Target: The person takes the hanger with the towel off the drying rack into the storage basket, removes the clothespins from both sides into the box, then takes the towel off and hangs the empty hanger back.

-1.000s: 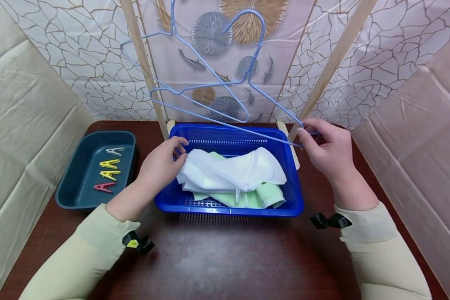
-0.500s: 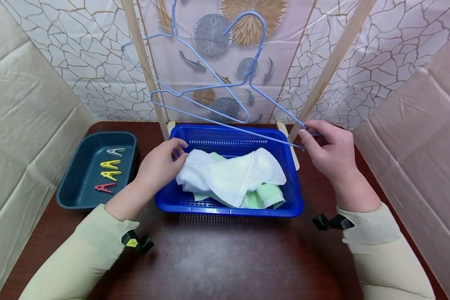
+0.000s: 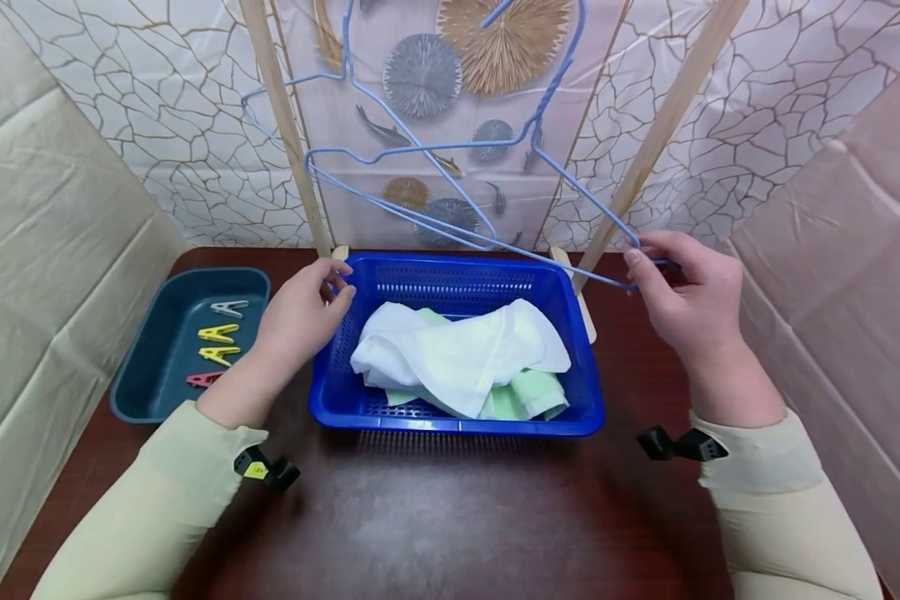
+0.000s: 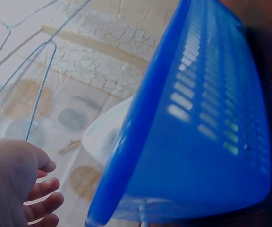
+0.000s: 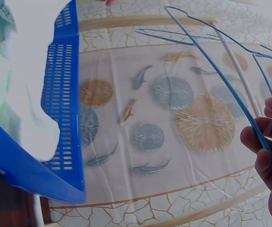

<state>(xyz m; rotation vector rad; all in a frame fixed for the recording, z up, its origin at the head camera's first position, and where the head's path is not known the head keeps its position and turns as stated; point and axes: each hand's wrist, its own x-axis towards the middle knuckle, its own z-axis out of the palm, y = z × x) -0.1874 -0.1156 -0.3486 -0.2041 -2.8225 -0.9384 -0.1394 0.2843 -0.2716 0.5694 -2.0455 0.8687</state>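
My right hand (image 3: pixel 693 292) pinches the right corner of a blue wire hanger (image 3: pixel 587 196), between thumb and fingers, above and right of the basket. In the right wrist view the fingers curl round the hanger's wire (image 5: pixel 230 88). My left hand (image 3: pixel 300 312) hovers by the basket's left rim, fingers loosely bent; the left wrist view shows nothing in this hand (image 4: pixel 13 184). A white cloth (image 3: pixel 457 346) lies crumpled over a light green cloth (image 3: pixel 528 394) inside the blue plastic basket (image 3: pixel 457 427). Behind, a second blue hanger (image 3: pixel 347 60) hangs; its support is out of view.
Left of the basket stands a teal tray (image 3: pixel 131 410) with clothes pegs: one grey (image 3: pixel 228 309), two yellow (image 3: pixel 218 333) and one red (image 3: pixel 202 380). Wooden poles rise on the left (image 3: pixel 288 133) and right (image 3: pixel 660 125) behind the basket. Patterned sheeting encloses the back.
The right hand has shifted right and the hanger has risen with it. The left hand has drawn left, away from the white cloth. Earlier, a flap of that cloth dropped towards the front rim.
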